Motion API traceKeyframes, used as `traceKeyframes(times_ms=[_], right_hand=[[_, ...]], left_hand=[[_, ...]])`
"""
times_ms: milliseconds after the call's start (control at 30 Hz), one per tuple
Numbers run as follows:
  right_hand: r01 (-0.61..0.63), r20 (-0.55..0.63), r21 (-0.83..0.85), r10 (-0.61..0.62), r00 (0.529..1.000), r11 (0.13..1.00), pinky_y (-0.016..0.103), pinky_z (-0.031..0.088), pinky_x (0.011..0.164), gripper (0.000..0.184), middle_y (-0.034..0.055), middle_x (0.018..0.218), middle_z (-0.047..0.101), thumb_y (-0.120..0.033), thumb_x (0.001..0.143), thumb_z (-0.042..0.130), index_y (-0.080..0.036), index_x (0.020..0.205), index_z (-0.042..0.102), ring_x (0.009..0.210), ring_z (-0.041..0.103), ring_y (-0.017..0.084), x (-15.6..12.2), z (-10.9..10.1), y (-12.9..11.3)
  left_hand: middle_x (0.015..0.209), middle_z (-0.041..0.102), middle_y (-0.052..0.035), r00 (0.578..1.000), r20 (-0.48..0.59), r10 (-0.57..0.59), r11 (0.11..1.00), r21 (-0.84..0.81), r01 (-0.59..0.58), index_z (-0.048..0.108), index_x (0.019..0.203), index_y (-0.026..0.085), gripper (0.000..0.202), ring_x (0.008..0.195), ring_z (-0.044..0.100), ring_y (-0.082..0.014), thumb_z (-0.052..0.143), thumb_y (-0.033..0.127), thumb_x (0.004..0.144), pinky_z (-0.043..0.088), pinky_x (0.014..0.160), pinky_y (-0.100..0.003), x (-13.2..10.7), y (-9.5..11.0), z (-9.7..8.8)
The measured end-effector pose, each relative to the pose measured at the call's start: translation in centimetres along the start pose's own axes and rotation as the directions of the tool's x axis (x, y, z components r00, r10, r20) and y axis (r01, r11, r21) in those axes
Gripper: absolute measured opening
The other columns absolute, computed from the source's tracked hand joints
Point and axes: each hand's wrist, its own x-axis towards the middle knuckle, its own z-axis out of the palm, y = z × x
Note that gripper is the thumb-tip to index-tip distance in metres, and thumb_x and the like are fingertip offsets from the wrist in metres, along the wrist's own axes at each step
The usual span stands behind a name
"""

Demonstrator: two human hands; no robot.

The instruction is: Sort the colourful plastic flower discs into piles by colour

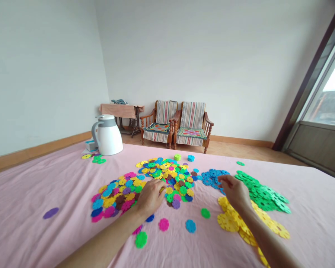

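My left hand (pixel 150 195) rests with curled fingers on the edge of a mixed pile of coloured plastic snowflake discs (pixel 167 175); its fingertips pinch at a yellow disc. My right hand (pixel 234 190) hovers with fingers bent together over the blue disc pile (pixel 212 178), seemingly pinching a blue piece. A green disc pile (pixel 264 191) lies right of that hand, and a yellow pile (pixel 234 221) lies under my right forearm. Another mixed heap (pixel 114 195) sits left of my left hand.
Loose discs (pixel 190 225) lie scattered on the pink cloth (pixel 44 238) in front. A white jug (pixel 107 134) stands at the far left with a few discs beside it. Two wooden armchairs (pixel 175 124) and a small table stand by the far wall.
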Motion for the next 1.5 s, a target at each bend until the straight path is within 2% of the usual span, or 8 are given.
traceKeyframes(times_ms=[167,400,633,800,1067,1233,1367,1500], right_hand=[[0.305,0.285,-0.303,-0.22,0.933,0.903,0.024,0.042,0.081,0.033,0.0059,0.103,0.069,-0.014,0.077,0.045,-0.019,0.101,0.067,0.097,0.061,0.018,0.7,2.5,-2.5],[0.381,0.391,-0.398,-0.221,0.894,0.834,0.035,0.032,0.085,0.039,0.0067,0.1,0.069,-0.005,0.07,0.049,-0.024,0.099,0.067,0.104,0.052,0.024,3.8,4.7,-4.7],[0.385,0.414,-0.387,-0.215,0.885,0.838,0.031,0.033,0.079,0.037,0.0106,0.104,0.064,-0.009,0.072,0.05,-0.018,0.105,0.063,0.096,0.057,0.022,3.6,6.2,-5.9],[0.38,0.416,-0.326,-0.23,0.88,0.866,0.022,0.037,0.074,0.032,0.0054,0.1,0.067,-0.015,0.081,0.045,-0.019,0.11,0.059,0.091,0.06,0.014,4.3,7.2,-6.1],[0.327,0.372,-0.439,-0.162,0.914,0.837,0.039,0.031,0.087,0.032,0.0123,0.1,0.067,-0.005,0.078,0.043,-0.017,0.098,0.064,0.099,0.058,0.025,4.3,7.8,-6.0],[0.368,0.412,-0.423,-0.186,0.892,0.828,0.03,0.036,0.077,0.027,0.0132,0.099,0.067,-0.006,0.077,0.045,-0.016,0.092,0.065,0.098,0.058,0.024,2.9,8.9,-6.7],[0.344,0.396,-0.398,-0.179,0.901,0.85,0.024,0.038,0.075,0.037,0.0092,0.103,0.067,-0.007,0.081,0.038,-0.018,0.108,0.061,0.096,0.06,0.018,3.4,8.7,-6.5],[0.272,0.325,-0.447,-0.128,0.937,0.852,0.031,0.034,0.087,0.048,0.0133,0.119,0.061,-0.004,0.079,0.036,-0.015,0.122,0.053,0.109,0.054,0.022,4.2,7.7,-5.4]], left_hand=[[0.078,0.062,-0.0026,0.999,-0.026,0.027,0.998,0.058,-0.025,0.06,0.076,0.019,0.014,0.08,0.056,-0.0186,0.049,0.016,0.084,0.041,0.075,-0.03,0.1,-0.4,-0.2],[0.077,0.061,-0.0026,1.0,-0.025,0.013,0.998,0.067,-0.012,0.058,0.073,0.019,0.014,0.079,0.056,-0.018,0.049,0.015,0.083,0.041,0.073,-0.029,-0.1,-0.5,-0.5],[0.075,0.06,-0.0024,1.0,-0.027,0.004,0.998,0.065,-0.002,0.059,0.075,0.019,0.015,0.078,0.055,-0.0181,0.047,0.015,0.083,0.04,0.073,-0.029,-0.1,-0.5,-0.4],[0.075,0.06,-0.0025,1.0,-0.01,0.001,0.998,0.07,-0.001,0.059,0.074,0.02,0.017,0.077,0.056,-0.0179,0.046,0.015,0.085,0.04,0.071,-0.028,0.0,-0.6,-0.2],[0.073,0.062,-0.0023,0.999,0.03,0.013,0.996,0.084,-0.015,0.06,0.071,0.019,0.017,0.077,0.056,-0.0178,0.049,0.015,0.084,0.04,0.071,-0.028,0.0,-0.5,-0.4],[0.073,0.063,-0.0032,0.999,0.049,0.024,0.997,0.072,-0.027,0.063,0.072,0.019,0.02,0.077,0.057,-0.018,0.048,0.015,0.084,0.041,0.072,-0.029,0.0,-0.4,-0.6],[0.074,0.064,-0.0033,0.999,0.04,0.02,0.997,0.075,-0.023,0.063,0.072,0.019,0.019,0.078,0.058,-0.0182,0.049,0.015,0.084,0.041,0.072,-0.029,0.0,-0.5,-0.6],[0.072,0.063,-0.0029,0.999,0.041,0.029,0.996,0.077,-0.032,0.062,0.07,0.019,0.02,0.077,0.058,-0.0179,0.048,0.014,0.084,0.041,0.071,-0.028,0.0,-0.5,-0.5]])
